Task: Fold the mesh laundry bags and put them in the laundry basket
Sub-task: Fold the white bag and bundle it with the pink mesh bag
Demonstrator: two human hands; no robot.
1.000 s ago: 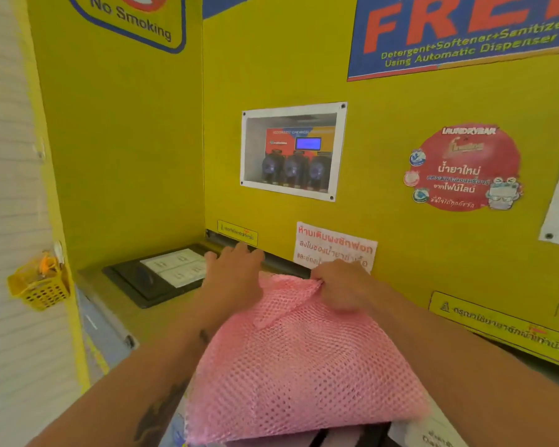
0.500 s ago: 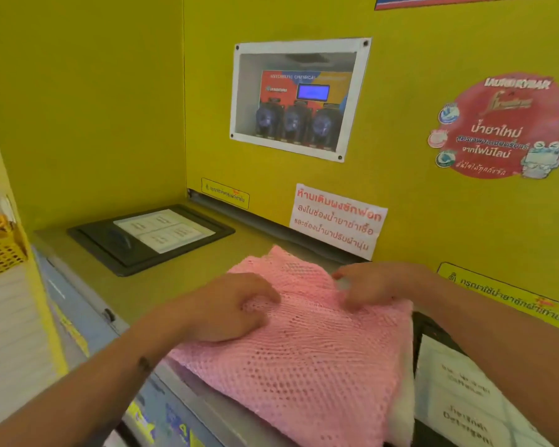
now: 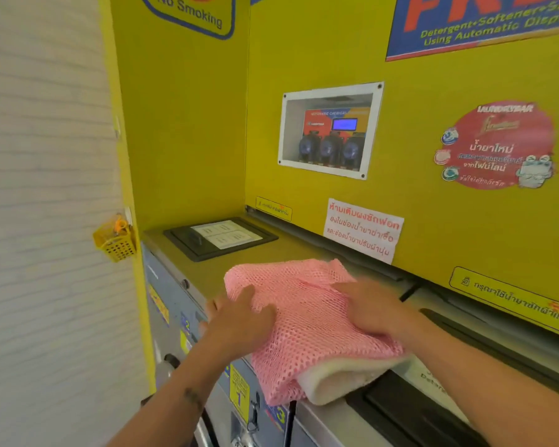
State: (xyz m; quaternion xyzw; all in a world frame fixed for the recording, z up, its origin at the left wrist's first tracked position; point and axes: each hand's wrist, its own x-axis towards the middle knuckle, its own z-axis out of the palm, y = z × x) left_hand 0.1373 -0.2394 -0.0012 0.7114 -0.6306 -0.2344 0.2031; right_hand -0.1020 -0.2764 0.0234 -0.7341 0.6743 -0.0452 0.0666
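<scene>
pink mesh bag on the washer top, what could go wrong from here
The pink mesh bag overhangs the washer's front edge, so it might slide off. The white bag under it pokes out unevenly, so the fold may come loose. Both the left hand and right hand press flat, not gripping.

A blue-bordered yellow sign (image 3: 191,14) on the far left wall panel is reading "No Smoking". The blue banner (image 3: 484,24) at the top right is showing "Detergent+Softener" and "Using Automatic", cut off by the frame edge. The round red sticker (image 3: 497,146) is carrying "LAUNDRYBAR" above Thai text. The white paper notice (image 3: 363,233) is bearing red Thai lettering. Yellow labels on the near grey washer front (image 3: 239,395) are showing "1" and "3".
</scene>
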